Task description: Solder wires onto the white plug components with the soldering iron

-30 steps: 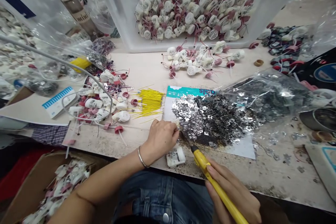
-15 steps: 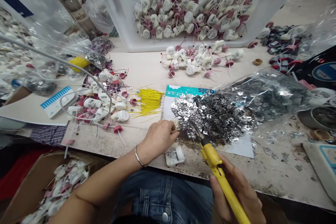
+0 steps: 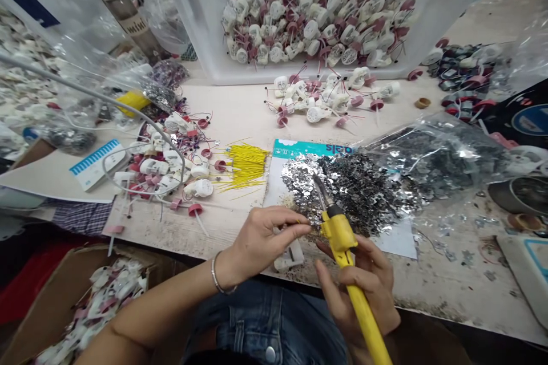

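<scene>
Reference point: pile of small metal pieces (image 3: 363, 191), on a teal-and-white sheet (image 3: 299, 149) on the bench.

Right hand (image 3: 363, 282): at the pile's near side, part-closed round a yellow soldering iron (image 3: 340, 235). One finger crosses over the handle, thumb stands off to its left. The iron slants up and left from the hand, metal tip over the left part of the pile. Can't tell if tip and pieces touch.

Left hand (image 3: 263, 236): just off the pile's near-left edge, thumb and index tips brought close together in a pinch. Speck of yellow shows at the fingers; too small to tell what it is or if it's gripped.

White plastic housing (image 3: 289, 262): near-left of the pile, beneath the left fingertips, partly hidden by them.

Yellow wires (image 3: 247, 165): loose bundle left of the pile, well clear of both hands.

Clear plastic bag (image 3: 454, 154): right of the pile, more metal pieces inside.

Translucent bin (image 3: 231, 75): beyond the pile, heaped with white and pink parts; more parts loose between the two.
</scene>
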Available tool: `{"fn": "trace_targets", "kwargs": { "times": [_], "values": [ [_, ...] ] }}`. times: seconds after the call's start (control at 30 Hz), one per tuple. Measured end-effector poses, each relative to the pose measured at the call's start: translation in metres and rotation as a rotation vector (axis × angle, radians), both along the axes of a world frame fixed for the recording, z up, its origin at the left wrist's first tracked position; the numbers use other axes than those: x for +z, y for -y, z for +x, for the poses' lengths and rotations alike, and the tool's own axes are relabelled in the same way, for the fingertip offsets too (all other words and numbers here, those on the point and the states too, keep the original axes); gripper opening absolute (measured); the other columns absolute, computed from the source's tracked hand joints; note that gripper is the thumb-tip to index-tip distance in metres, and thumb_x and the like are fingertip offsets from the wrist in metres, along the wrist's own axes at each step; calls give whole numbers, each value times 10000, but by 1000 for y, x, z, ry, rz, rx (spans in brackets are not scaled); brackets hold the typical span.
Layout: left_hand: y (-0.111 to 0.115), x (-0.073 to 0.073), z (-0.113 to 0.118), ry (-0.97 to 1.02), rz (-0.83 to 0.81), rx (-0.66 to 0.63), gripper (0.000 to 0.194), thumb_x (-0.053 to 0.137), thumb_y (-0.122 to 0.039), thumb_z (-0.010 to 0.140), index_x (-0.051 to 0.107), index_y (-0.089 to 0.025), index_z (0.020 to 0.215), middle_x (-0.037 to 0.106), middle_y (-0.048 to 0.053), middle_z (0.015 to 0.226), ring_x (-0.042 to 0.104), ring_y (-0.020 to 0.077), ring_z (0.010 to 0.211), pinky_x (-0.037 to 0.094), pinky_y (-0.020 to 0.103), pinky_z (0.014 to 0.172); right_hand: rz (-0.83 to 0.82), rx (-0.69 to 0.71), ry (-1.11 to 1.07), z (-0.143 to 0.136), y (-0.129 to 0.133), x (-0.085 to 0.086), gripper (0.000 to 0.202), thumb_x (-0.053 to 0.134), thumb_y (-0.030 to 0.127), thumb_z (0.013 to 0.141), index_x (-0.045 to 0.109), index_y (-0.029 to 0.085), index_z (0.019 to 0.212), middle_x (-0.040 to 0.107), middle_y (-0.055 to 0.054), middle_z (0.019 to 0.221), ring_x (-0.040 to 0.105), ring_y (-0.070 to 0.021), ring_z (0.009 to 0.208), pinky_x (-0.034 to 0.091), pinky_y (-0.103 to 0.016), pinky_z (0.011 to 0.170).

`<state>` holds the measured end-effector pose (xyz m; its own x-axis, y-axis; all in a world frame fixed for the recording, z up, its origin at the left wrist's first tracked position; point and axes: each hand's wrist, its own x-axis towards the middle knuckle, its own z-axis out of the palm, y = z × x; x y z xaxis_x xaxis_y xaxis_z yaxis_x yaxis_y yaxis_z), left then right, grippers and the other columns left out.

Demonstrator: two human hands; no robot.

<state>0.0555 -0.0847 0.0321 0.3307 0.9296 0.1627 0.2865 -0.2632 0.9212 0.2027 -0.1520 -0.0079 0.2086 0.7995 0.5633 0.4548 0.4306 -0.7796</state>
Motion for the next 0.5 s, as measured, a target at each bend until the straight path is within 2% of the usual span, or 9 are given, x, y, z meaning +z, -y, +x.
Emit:
{"fn": "trace_targets", "kwargs": {
  "times": [0.07,0.17,0.3,0.4,0.43,0.5],
  "values": [
    [-3,0,-13,-114,162,38,122,599,-167,879,706,-141,933,716,58,805,661,122,722,543,212,666,7,63,101,-2,3,-3,222,720,54,720,536,173,760,461,-91,1259,597,-197,1108,622,-306,778],
    [-2,2,-40,-349,409,0,183,524,-153,921,663,-148,1039,687,71,841,638,136,771,539,242,681,-14,82,234,-5,2,-10,153,678,73,767,568,167,818,467,-95,1261,613,-161,1061,607,-237,754],
    [9,1,-67,-570,595,-209,250,477,-90,923,597,-134,1138,686,70,812,597,143,692,509,277,621,-29,-103,207,-5,-4,-15,177,708,96,746,554,179,771,505,-70,1225,602,-167,1082,588,-258,804],
    [21,-6,-64,-497,559,-334,233,484,-94,923,605,-120,1120,678,55,744,591,134,643,504,258,590,-60,-225,155,-5,-10,-15,215,736,132,734,528,187,741,530,-63,1172,599,-160,1076,577,-260,817],
    [24,-9,-58,-413,500,-335,197,499,-117,924,628,-121,1073,679,57,743,604,130,655,513,246,605,-52,-229,154,-6,-11,-15,211,730,132,739,526,190,743,533,-61,1158,599,-155,1071,576,-252,805],
    [29,-16,-46,-223,334,-258,147,541,-179,918,674,-123,943,687,77,774,635,129,710,533,229,655,-11,-187,180,-8,-14,-15,195,708,111,750,531,191,758,527,-61,1155,600,-148,1061,576,-246,788]
  ]
}}
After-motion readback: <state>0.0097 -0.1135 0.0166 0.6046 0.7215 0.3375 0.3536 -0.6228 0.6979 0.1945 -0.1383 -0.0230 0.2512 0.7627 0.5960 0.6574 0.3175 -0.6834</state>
